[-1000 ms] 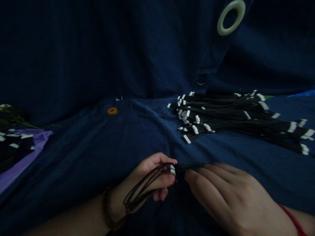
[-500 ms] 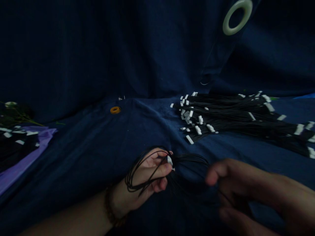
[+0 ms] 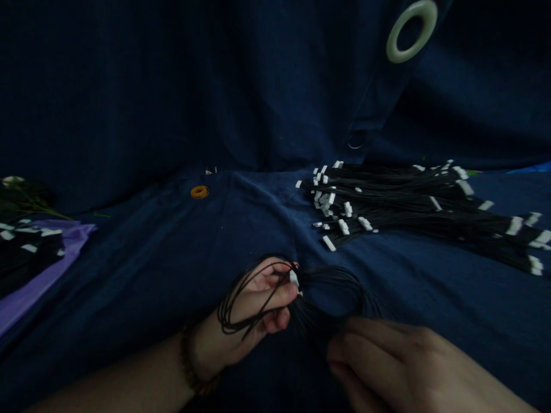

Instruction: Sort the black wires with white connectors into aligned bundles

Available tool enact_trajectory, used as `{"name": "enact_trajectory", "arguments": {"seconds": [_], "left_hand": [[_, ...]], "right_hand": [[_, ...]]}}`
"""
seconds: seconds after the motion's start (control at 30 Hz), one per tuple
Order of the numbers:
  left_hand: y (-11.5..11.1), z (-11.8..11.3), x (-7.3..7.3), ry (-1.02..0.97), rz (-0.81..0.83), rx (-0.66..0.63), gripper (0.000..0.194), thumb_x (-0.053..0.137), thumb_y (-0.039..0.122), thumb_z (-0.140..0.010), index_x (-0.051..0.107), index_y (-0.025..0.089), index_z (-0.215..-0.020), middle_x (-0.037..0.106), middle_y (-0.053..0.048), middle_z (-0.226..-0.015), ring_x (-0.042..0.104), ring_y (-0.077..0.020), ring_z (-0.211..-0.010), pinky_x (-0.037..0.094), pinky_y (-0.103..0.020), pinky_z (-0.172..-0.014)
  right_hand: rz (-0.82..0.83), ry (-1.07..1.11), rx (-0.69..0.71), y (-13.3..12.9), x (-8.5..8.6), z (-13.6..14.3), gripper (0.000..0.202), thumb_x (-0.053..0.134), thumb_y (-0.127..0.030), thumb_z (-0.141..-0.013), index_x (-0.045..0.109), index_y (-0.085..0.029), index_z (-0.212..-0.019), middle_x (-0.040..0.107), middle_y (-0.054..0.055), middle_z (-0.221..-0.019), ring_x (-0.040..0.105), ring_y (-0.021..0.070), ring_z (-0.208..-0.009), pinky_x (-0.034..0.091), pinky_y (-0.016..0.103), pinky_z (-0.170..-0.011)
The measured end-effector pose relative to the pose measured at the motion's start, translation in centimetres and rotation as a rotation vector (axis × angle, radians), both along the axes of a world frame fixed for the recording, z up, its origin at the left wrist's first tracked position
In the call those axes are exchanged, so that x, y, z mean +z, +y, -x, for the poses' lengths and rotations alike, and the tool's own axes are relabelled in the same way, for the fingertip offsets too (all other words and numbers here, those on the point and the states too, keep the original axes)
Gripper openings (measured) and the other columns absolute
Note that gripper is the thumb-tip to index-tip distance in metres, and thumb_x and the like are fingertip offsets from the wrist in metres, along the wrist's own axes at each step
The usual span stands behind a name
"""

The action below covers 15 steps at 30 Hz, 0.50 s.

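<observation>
My left hand (image 3: 267, 298) pinches a looped bundle of thin black cables (image 3: 336, 275) at its white connector (image 3: 294, 279). Loops of the cable hang back over the thumb and palm, and the rest curves out to the right. At the lower right, my right hand (image 3: 379, 355) has its fingers drawn together by the lower part of the cable loops. Its fingertips are dark, and what they hold, if anything, cannot be made out.
Black cables with white connectors (image 3: 387, 198) lie piled at the right. Orange rings (image 3: 200, 192) rest on the dark blue cloth (image 3: 163, 258). At the left are a purple bag (image 3: 77, 244) with more connectors and green stems (image 3: 38, 203). A pale ring (image 3: 426, 23) hangs above.
My right hand has moved left and slightly down toward the cable loops, and its spread fingers have come together. My left hand keeps its hold on the bundle.
</observation>
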<state>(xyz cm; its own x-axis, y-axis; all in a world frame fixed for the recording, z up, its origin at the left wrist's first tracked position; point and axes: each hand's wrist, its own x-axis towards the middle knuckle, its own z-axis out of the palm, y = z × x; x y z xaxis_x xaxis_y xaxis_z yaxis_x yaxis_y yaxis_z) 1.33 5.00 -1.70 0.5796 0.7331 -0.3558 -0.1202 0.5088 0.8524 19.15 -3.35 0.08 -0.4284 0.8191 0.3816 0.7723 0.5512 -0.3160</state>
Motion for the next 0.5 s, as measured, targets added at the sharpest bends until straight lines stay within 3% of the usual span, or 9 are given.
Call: {"name": "enact_trajectory", "arguments": {"seconds": [0.07, 0.17, 0.27, 0.5], "left_hand": [[-0.1, 0.1, 0.3, -0.002, -0.006, -0.022, 0.027, 0.063, 0.022, -0.076, 0.052, 0.021, -0.101, 0.05, 0.004, -0.077, 0.047, 0.0017, -0.051, 0.035, -0.006, -0.045], [-0.1, 0.1, 0.3, -0.014, -0.025, -0.053, 0.028, 0.064, 0.022, -0.075, 0.053, 0.02, -0.1, 0.05, 0.004, -0.073, 0.048, 0.0009, -0.051, 0.037, -0.007, -0.045], [0.1, 0.1, 0.0, -0.008, -0.007, -0.064, 0.032, 0.067, 0.025, -0.072, 0.051, 0.02, -0.099, 0.049, 0.005, -0.07, 0.047, 0.0008, -0.048, 0.036, -0.007, -0.042], [0.2, -0.1, 0.0, 0.052, 0.005, -0.057, 0.037, 0.069, 0.028, -0.069, 0.047, 0.018, -0.098, 0.048, 0.005, -0.068, 0.045, 0.001, -0.045, 0.033, -0.007, -0.04]], "right_hand": [[0.225, 0.077, -0.038, 0.5, -0.6, 0.8, 0.021, 0.039, -0.007, -0.079, 0.055, -0.02, -0.075, 0.056, -0.002, -0.067, 0.054, 0.0099, -0.056, 0.038, 0.021, -0.051], [0.406, 0.248, -0.045, 1.2, -1.2, 1.2, 0.017, 0.041, -0.015, -0.083, 0.056, -0.019, -0.076, 0.058, -0.001, -0.07, 0.054, 0.0101, -0.064, 0.037, 0.021, -0.058], [0.478, 0.306, -0.012, 1.6, -1.8, 1.2, 0.018, 0.043, -0.023, -0.085, 0.057, -0.017, -0.076, 0.057, 0.0, -0.069, 0.052, 0.0104, -0.065, 0.035, 0.023, -0.06], [0.511, 0.311, 0.005, 1.9, -2.1, 1.3, 0.012, 0.048, -0.022, -0.08, 0.058, -0.017, -0.078, 0.057, 0.0, -0.068, 0.051, 0.0101, -0.063, 0.035, 0.023, -0.06]]}}
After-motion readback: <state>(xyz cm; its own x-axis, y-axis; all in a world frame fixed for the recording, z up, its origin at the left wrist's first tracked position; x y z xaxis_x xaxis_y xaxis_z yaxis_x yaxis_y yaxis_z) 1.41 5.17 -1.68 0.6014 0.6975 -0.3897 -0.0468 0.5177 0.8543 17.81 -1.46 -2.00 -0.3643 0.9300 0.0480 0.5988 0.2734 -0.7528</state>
